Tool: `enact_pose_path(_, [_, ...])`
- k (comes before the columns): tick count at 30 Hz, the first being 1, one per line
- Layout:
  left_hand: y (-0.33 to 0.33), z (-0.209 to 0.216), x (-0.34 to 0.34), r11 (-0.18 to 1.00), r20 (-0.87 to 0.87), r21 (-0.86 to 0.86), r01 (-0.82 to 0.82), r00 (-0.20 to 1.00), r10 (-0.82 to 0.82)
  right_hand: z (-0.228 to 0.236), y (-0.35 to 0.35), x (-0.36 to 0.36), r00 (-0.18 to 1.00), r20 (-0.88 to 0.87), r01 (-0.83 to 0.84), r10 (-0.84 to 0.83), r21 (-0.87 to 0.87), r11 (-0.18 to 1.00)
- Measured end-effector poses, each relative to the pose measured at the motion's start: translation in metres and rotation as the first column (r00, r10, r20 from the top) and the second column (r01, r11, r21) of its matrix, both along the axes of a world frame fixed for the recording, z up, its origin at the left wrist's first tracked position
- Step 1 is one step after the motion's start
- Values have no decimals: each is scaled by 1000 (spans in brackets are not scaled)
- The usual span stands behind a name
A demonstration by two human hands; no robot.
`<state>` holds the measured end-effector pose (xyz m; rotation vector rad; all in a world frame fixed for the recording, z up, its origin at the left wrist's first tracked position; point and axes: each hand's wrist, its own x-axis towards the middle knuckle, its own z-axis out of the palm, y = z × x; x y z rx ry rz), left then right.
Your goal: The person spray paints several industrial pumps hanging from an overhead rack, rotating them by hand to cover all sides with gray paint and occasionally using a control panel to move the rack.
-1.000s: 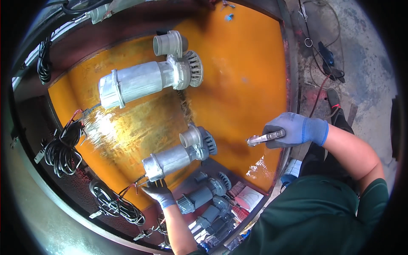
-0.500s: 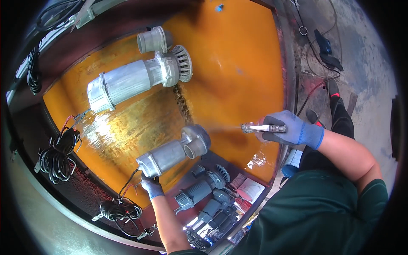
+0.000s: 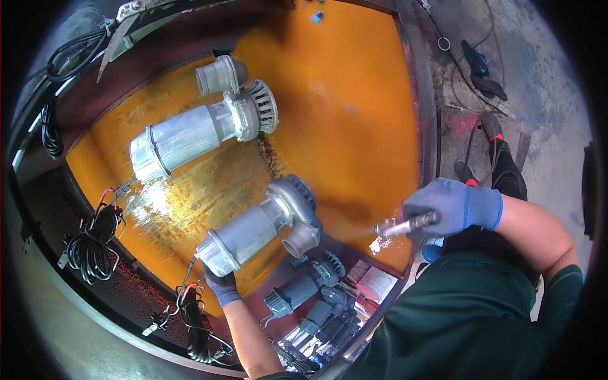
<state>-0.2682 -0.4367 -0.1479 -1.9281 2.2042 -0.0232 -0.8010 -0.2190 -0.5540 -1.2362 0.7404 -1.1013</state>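
My right hand [image 3: 446, 206], in a blue-grey glove, is closed round a metal spray gun [image 3: 405, 225]. A faint mist leaves its nozzle toward the nearer submersible pump [image 3: 247, 231], which is silver-grey with a round outlet facing me. My gloved left hand [image 3: 223, 290] holds that pump by its cable end; the fingers are partly hidden beneath it. Behind it, a larger silver pump [image 3: 183, 136] with a slotted strainer lies on the orange-coated surface [image 3: 342, 126]. A black cable bundle [image 3: 196, 326] hangs from the nearer pump's end.
Coiled black cable [image 3: 94, 247] hangs at the left rim. Several darker grey pumps [image 3: 297, 288] sit below the surface, beside a white-and-red container [image 3: 378, 284]. To the right, a hose and a dark object [image 3: 482, 73] lie on the concrete floor, near my shoes [image 3: 491, 126].
The nearer pump has turned, and its outlet now points more toward me. Its cable bundle hangs longer. My right hand with the spray gun has moved nearer and slightly right, the gun now tilted.
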Motion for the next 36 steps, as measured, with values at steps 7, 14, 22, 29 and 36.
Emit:
enact_pose_path(7, [15, -9, -16, 866, -883, 339, -369, 194, 428, 14, -8, 3, 985, 8, 171, -173, 129, 977])
enact_pose_path(14, [63, -22, -15, 835, -926, 120, -537, 242, 288, 16, -7, 25, 982, -187, -11, -22, -174, 985])
enact_pose_path(22, [79, -27, -27, 652, -921, -118, -749, 328, 209, 32, -23, 48, 993, -116, 5, -21, -143, 990])
enact_pose_path(29, [87, -14, 7, 656, -867, 93, -749, 264, 423, 38, -59, 63, 984, -166, 60, -64, -28, 998])
enact_pose_path(36, [87, -33, -7, 605, -888, 14, -796, 269, 374, -10, -59, 43, 986, -51, 163, -157, 135, 977])
